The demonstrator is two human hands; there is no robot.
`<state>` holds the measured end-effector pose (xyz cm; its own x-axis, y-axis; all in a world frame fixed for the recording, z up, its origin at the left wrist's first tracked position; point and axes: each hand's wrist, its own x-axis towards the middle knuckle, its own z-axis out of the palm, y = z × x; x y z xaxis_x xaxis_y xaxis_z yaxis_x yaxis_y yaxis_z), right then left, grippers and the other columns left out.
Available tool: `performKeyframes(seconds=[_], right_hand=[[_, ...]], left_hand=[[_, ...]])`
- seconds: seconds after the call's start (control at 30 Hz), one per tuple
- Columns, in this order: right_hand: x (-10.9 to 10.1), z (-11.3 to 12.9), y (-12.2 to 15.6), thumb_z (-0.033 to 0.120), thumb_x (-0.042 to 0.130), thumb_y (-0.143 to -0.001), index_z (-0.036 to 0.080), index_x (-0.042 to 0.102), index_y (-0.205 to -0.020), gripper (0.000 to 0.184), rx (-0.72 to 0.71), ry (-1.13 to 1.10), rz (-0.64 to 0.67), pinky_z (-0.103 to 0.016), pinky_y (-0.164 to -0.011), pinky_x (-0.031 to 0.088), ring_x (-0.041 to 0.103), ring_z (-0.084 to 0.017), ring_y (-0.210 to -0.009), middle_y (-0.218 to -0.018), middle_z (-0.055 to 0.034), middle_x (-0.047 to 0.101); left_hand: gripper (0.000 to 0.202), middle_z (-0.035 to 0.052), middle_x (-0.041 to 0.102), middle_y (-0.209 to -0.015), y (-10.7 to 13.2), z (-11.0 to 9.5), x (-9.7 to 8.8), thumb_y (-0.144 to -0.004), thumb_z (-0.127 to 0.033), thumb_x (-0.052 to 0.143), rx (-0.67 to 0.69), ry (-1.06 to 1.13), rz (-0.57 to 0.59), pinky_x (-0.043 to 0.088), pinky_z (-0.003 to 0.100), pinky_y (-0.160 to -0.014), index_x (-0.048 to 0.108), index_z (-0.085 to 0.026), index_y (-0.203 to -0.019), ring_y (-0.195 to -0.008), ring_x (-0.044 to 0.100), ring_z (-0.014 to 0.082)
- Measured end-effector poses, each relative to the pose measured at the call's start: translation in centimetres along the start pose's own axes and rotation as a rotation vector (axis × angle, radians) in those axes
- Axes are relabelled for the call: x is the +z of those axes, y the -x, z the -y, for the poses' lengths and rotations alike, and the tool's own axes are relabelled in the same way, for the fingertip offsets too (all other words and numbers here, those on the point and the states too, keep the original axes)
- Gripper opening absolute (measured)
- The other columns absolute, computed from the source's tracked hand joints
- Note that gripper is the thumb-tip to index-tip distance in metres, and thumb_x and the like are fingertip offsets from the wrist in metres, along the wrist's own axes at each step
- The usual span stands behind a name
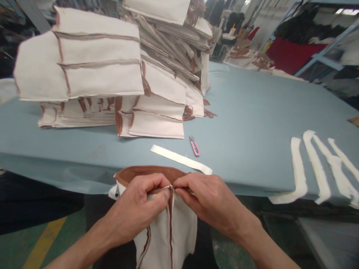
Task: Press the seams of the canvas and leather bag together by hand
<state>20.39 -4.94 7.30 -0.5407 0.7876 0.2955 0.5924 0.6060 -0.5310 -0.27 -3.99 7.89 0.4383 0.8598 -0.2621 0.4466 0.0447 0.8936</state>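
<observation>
A cream fabric bag with brown seam edges and a brown inner band hangs over the table's front edge, its opening toward the table. My left hand pinches the bag's upper edge at the middle seam. Right beside it, my right hand pinches the same edge, thumb and forefinger nearly touching the left ones. The fingertips cover the exact spot they hold. Just beyond the bag lies a flat white strip. Pink thread snips rest behind the strip.
Tall stacks of cream fabric bags with brown edges stand on the blue-green table at the back left. Several white strips hang over the front edge at the right. A blue metal rack stands behind.
</observation>
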Motion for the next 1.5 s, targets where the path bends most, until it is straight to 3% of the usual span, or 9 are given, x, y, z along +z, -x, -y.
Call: performKeyframes(seconds=[0.3, 0.53, 0.77, 0.87, 1.03, 1.2, 1.33, 1.4, 1.5], right_hand=[[-0.4, 0.6, -0.7, 0.016, 0.049, -0.107, 0.016, 0.067, -0.088, 0.026, -0.085, 0.030, 0.043, -0.030, -0.064, 0.046, 0.072, -0.017, -0.069, -0.076, -0.0036, 0.075], [-0.4, 1.8, -1.1, 0.006, 0.051, -0.102, 0.018, 0.064, -0.076, 0.031, -0.200, 0.317, 0.001, -0.034, -0.056, 0.034, 0.061, -0.018, -0.063, -0.069, -0.0006, 0.066], [1.1, 1.9, -1.5, -0.001, 0.048, -0.092, 0.019, 0.061, -0.066, 0.035, -0.250, 0.384, -0.109, -0.035, -0.052, 0.028, 0.049, -0.016, -0.052, -0.057, 0.0011, 0.057], [1.6, 1.5, -1.4, 0.001, 0.048, -0.087, 0.017, 0.064, -0.070, 0.028, -0.181, 0.211, -0.093, -0.031, -0.052, 0.030, 0.053, -0.014, -0.053, -0.059, 0.0006, 0.060], [1.8, 1.5, -1.5, 0.006, 0.052, -0.077, 0.017, 0.062, -0.075, 0.015, 0.080, -0.372, 0.073, -0.019, -0.052, 0.032, 0.045, -0.007, -0.052, -0.063, 0.0060, 0.056], [2.8, 1.3, -1.6, 0.011, 0.055, -0.078, 0.019, 0.058, -0.074, 0.009, 0.351, -0.812, 0.268, -0.017, -0.048, 0.029, 0.034, -0.006, -0.051, -0.059, 0.0090, 0.045], [3.9, 1.0, -1.2, 0.026, 0.059, -0.082, 0.019, 0.054, -0.081, 0.008, 0.506, -1.212, 0.411, -0.017, -0.046, 0.027, 0.031, -0.007, -0.052, -0.060, 0.0092, 0.041], [4.0, 1.0, -0.9, 0.030, 0.061, -0.085, 0.019, 0.055, -0.084, 0.012, 0.512, -1.278, 0.423, -0.018, -0.047, 0.026, 0.030, -0.007, -0.052, -0.060, 0.0097, 0.040], [3.3, 1.2, -0.7, 0.024, 0.059, -0.089, 0.018, 0.057, -0.084, 0.008, 0.456, -1.106, 0.393, -0.019, -0.049, 0.028, 0.034, -0.008, -0.054, -0.063, 0.0078, 0.045]], left_hand=[[0.024, -0.0058, 0.055, -0.059, 0.6, 0.8, -0.2, -0.088, -0.024, 0.050, 0.117, -0.038, -0.043, 0.036, 0.022, -0.053, 0.061, -0.019, -0.068, -0.057, 0.050, 0.0116], [0.021, -0.0075, 0.055, -0.057, 0.8, 1.0, -0.4, -0.085, -0.019, 0.050, 0.156, -0.061, -0.069, 0.035, 0.021, -0.052, 0.058, -0.020, -0.066, -0.054, 0.049, 0.0099], [0.018, -0.0073, 0.048, -0.053, 1.3, 1.0, -0.1, -0.079, -0.024, 0.047, 0.066, -0.029, -0.060, 0.031, 0.022, -0.050, 0.052, -0.021, -0.062, -0.052, 0.044, 0.0105], [0.017, -0.0075, 0.045, -0.053, 1.6, 1.1, -0.1, -0.077, -0.027, 0.047, -0.002, 0.021, -0.026, 0.030, 0.022, -0.048, 0.049, -0.022, -0.061, -0.051, 0.041, 0.0105], [0.012, -0.0059, 0.048, -0.057, 1.8, 2.3, -1.0, -0.071, -0.029, 0.047, -0.047, 0.108, 0.129, 0.031, 0.022, -0.049, 0.050, -0.021, -0.062, -0.053, 0.041, 0.0111], [0.011, -0.0054, 0.050, -0.055, 2.1, 3.6, -1.5, -0.069, -0.026, 0.047, 0.070, -0.053, 0.055, 0.035, 0.022, -0.054, 0.049, -0.021, -0.060, -0.053, 0.044, 0.0109], [0.013, -0.0043, 0.056, -0.052, 2.3, 4.0, -1.2, -0.071, -0.025, 0.047, 0.120, -0.032, 0.054, 0.039, 0.021, -0.055, 0.049, -0.021, -0.059, -0.051, 0.049, 0.0111], [0.014, -0.0040, 0.058, -0.052, 2.4, 4.0, -1.1, -0.072, -0.026, 0.048, 0.120, 0.003, 0.074, 0.039, 0.020, -0.053, 0.050, -0.020, -0.060, -0.051, 0.051, 0.0110], [0.013, -0.0056, 0.053, -0.051, 2.4, 3.7, -1.1, -0.070, -0.023, 0.048, 0.125, 0.002, 0.057, 0.037, 0.019, -0.052, 0.050, -0.020, -0.058, -0.050, 0.047, 0.0098]])
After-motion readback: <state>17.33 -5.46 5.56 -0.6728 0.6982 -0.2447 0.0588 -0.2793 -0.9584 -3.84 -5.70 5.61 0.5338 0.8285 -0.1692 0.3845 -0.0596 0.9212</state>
